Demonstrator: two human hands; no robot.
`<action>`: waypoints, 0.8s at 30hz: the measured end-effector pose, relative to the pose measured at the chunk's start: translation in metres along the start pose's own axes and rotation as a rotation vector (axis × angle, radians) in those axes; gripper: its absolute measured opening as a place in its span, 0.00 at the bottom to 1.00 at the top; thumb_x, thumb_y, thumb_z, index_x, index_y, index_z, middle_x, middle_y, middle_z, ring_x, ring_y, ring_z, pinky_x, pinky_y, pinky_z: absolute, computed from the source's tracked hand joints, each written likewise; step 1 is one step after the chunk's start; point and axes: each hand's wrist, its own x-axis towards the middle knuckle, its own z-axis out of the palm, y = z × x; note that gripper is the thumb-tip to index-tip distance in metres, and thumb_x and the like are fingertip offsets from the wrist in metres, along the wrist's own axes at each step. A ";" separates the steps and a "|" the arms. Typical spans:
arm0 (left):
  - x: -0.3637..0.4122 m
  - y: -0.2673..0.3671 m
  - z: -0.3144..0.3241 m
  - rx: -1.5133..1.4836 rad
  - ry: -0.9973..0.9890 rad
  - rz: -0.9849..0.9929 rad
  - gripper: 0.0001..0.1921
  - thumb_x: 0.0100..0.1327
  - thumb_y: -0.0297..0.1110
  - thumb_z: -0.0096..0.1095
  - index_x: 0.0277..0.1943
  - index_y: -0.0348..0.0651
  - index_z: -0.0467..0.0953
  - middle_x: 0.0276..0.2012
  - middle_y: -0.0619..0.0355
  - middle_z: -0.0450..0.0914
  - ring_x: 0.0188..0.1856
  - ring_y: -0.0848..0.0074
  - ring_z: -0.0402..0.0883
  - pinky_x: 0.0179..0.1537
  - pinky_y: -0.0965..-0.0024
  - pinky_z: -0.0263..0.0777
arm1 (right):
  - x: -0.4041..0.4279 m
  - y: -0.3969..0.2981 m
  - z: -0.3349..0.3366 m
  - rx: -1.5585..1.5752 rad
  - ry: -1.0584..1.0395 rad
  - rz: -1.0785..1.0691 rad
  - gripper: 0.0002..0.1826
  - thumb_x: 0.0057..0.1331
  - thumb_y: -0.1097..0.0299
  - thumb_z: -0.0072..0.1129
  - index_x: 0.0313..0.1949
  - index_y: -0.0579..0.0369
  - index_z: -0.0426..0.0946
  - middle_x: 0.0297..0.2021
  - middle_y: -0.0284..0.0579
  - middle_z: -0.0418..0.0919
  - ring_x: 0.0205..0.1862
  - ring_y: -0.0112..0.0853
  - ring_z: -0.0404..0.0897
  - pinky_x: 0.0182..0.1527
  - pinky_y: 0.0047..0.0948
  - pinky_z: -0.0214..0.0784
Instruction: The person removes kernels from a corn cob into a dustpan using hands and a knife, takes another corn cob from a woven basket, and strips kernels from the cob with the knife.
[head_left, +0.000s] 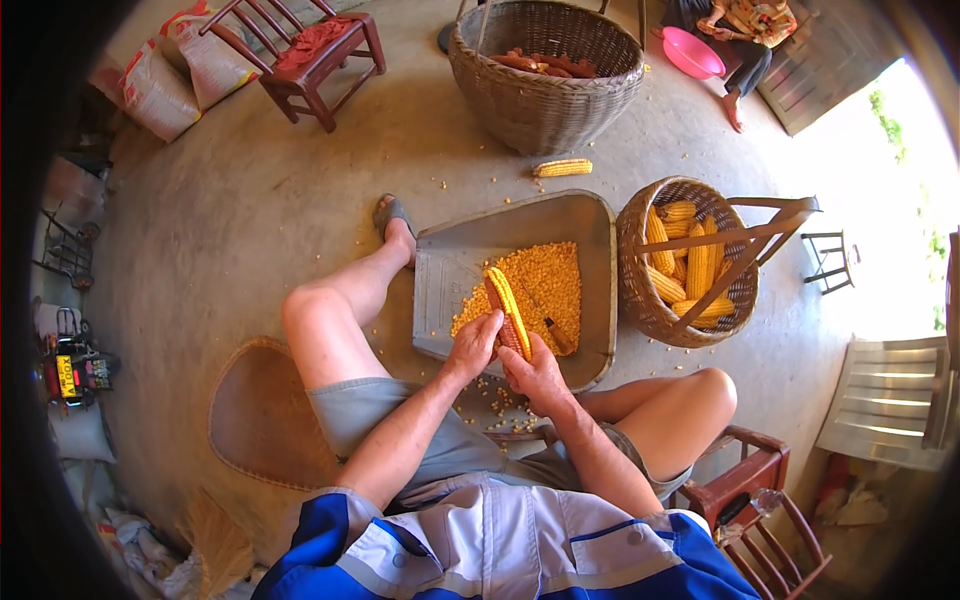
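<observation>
A partly shelled corn cob (508, 307) is held tilted between my two hands, over a grey metal pan. My left hand (477, 341) grips its left side, where bare reddish cob shows. My right hand (534, 371) closes on its lower end, and yellow kernel rows still cover the right side. Below, the pan (442, 300) holds a heap of loose corn kernels (551, 274). A wooden-handled tool (556, 331) with a thin metal shaft lies on the heap, right of the cob.
A handled wicker basket (637, 300) of corn ears stands right of the pan. Ahead are a single ear (562, 167) and a larger basket (540, 112) with reddish cobs. A person (742, 37) sits beyond by a pink basin (691, 54). Wooden chairs (322, 67) and a shallow woven tray (262, 420) stand around.
</observation>
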 end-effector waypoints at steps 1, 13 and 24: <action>0.000 0.002 0.002 -0.003 0.005 0.001 0.23 0.75 0.51 0.49 0.40 0.36 0.79 0.29 0.61 0.78 0.31 0.77 0.74 0.35 0.70 0.71 | 0.000 -0.001 0.001 -0.011 0.018 -0.019 0.17 0.67 0.63 0.63 0.48 0.58 0.69 0.25 0.34 0.73 0.20 0.20 0.69 0.21 0.22 0.62; 0.001 0.000 -0.003 0.167 0.103 0.011 0.23 0.74 0.51 0.51 0.45 0.34 0.77 0.32 0.57 0.80 0.36 0.76 0.76 0.40 0.68 0.71 | -0.005 0.007 -0.001 -0.062 -0.048 -0.018 0.17 0.68 0.63 0.62 0.49 0.57 0.68 0.28 0.36 0.74 0.22 0.18 0.68 0.22 0.20 0.59; 0.008 0.001 -0.003 0.102 0.159 0.020 0.23 0.75 0.50 0.49 0.43 0.35 0.77 0.31 0.58 0.79 0.34 0.77 0.76 0.38 0.69 0.71 | -0.002 0.028 -0.002 -0.582 0.132 -0.366 0.20 0.65 0.61 0.65 0.48 0.60 0.69 0.29 0.36 0.75 0.27 0.22 0.72 0.28 0.26 0.67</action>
